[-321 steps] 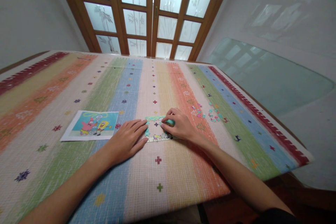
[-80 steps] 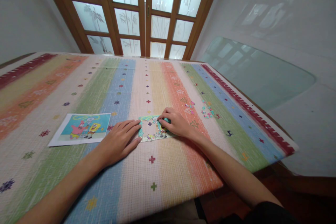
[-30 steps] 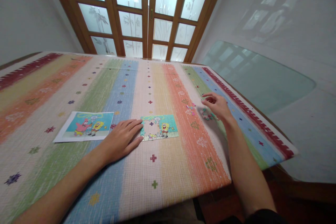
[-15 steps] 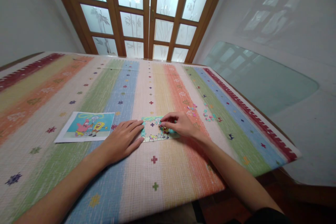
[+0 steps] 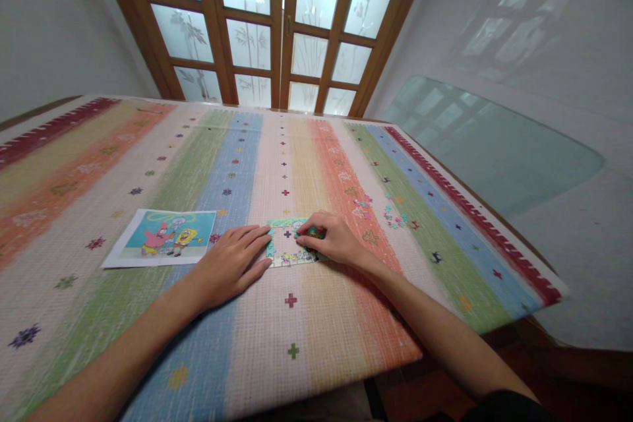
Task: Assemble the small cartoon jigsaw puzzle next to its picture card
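A partly assembled jigsaw puzzle (image 5: 291, 258) lies on the striped tablecloth, its frame of joined pieces around an open middle where the cloth shows. Flat on the cloth, my left hand (image 5: 238, 260) has its fingers stretched out, their tips touching the puzzle's left edge. My right hand (image 5: 332, 237) is over the puzzle's right side, thumb and forefinger pinched on a small puzzle piece (image 5: 299, 233) at the inner edge. The fingers mostly cover that piece and hide part of the right side. Left of the puzzle is a printed cartoon picture (image 5: 171, 235), partly beside my left wrist.
Loose puzzle pieces lie in two small clusters to the right, a pink one (image 5: 364, 206) and a mixed one (image 5: 395, 216). The striped tablecloth (image 5: 257, 356) covers the table, whose near edge runs below my forearms. Glazed wooden doors (image 5: 283, 46) stand behind.
My right hand has shifted slightly left, its pinched fingertips moving toward the puzzle's open middle. My left hand stays in place at the left edge.
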A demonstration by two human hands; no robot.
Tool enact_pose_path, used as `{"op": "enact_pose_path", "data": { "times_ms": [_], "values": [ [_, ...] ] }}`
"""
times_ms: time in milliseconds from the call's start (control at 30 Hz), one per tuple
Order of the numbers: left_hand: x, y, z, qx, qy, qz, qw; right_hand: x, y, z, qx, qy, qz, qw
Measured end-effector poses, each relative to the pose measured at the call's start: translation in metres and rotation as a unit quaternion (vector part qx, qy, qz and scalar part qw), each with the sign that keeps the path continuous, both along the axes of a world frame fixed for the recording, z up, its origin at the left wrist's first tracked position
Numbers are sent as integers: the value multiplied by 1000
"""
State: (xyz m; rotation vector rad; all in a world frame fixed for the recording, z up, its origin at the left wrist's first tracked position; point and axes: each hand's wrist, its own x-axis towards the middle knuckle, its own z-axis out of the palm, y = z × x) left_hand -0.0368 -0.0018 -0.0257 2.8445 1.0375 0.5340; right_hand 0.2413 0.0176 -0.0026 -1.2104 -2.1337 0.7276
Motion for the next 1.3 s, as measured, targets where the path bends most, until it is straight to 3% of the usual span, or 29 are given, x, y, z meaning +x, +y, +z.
{"op": "enact_pose_path", "data": {
  "times_ms": [533, 1033, 1300],
  "values": [
    [0, 0, 0, -11, -11, 5, 1000, 3, -1, -6, 83, -51, 18, 995],
    [1, -1, 1, -2, 2, 3, 1000, 4, -2, -10, 109, -103, 30, 988],
    [0, -1, 1, -5, -5, 4, 1000, 3, -2, -8, 76, -90, 21, 993]
  ]
}}
